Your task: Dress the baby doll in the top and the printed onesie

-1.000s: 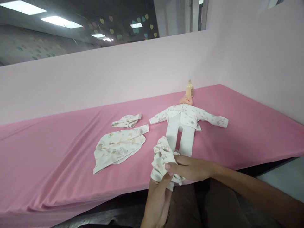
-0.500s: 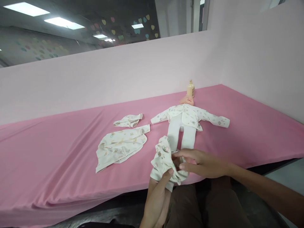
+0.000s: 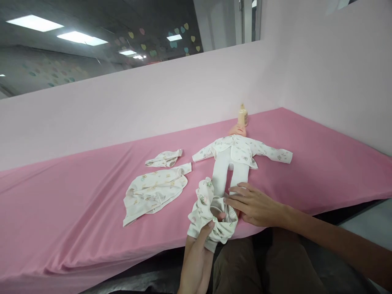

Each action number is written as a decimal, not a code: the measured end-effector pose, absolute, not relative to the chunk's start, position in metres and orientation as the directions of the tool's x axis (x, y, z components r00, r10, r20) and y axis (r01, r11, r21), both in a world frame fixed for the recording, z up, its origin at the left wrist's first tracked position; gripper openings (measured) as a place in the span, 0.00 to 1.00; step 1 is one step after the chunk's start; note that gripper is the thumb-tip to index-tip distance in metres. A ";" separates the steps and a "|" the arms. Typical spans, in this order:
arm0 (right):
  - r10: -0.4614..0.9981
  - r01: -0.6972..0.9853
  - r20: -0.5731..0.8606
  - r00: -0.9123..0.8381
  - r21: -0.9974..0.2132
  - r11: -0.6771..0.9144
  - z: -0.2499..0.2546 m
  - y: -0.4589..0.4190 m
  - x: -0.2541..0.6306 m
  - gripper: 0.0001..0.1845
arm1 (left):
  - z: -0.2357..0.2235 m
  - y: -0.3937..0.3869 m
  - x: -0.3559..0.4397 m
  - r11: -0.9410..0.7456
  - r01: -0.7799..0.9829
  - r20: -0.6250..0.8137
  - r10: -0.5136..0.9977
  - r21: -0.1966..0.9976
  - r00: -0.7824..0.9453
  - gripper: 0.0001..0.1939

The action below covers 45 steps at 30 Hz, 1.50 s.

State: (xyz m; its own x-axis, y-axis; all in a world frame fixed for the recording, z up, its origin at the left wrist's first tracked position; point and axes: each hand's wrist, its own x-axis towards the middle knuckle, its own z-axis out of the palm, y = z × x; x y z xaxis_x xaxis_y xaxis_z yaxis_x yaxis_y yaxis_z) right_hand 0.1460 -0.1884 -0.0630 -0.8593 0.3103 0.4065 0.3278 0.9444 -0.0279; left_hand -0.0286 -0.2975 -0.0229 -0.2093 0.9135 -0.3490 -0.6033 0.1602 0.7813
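My left hand (image 3: 196, 257) is pushed through the cuff of bunched-up baby trousers (image 3: 200, 214), white with small prints. Its thumb presses the cloth from outside, and fingertips show inside the gathered opening. My right hand (image 3: 252, 204) has its fingers spread, at the right edge of the trousers and over the lower end of the doll's leg. Beyond both hands a baby doll (image 3: 223, 169) lies on its back, in a printed white jacket (image 3: 237, 147) with the arms stretched out. The doll's legs are white; its feet are mostly hidden.
Left of the doll, a printed baby top (image 3: 156, 190) and a small folded printed garment (image 3: 165, 158) lie on the pink cloth (image 3: 92, 204). A pump bottle (image 3: 243, 116) stands behind the doll's head, against the pale wall (image 3: 153, 98). The table's front edge runs just below my hands.
My right hand has let go of the trousers' opening, and its fingers have spread out toward the doll's leg. My left hand, still in the trousers, has shifted slightly left.
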 end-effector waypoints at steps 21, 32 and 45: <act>0.308 0.420 0.685 -0.660 -0.002 0.907 -0.037 -0.183 0.141 0.16 | -0.035 -0.292 -0.029 0.230 -0.652 -0.311 0.950 0.722 -0.009 0.37; 0.319 0.467 0.441 -0.839 0.282 0.838 -0.035 -0.195 0.145 0.23 | -0.038 -0.294 -0.015 0.269 -0.729 -0.302 0.949 0.630 0.089 0.32; 0.473 0.300 0.353 -0.808 -0.445 0.844 -0.005 -0.213 0.155 0.13 | -0.030 -0.292 -0.008 0.290 -0.741 -0.348 0.934 0.606 0.081 0.31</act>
State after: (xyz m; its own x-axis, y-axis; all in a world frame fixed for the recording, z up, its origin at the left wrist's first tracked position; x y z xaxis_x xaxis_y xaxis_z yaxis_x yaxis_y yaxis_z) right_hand 0.1553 -0.2127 -0.0053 -0.8075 0.4727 0.3528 0.2997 0.8439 -0.4449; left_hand -0.0077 -0.2918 -0.0300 0.0813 0.9341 -0.3476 -0.7407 0.2899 0.6061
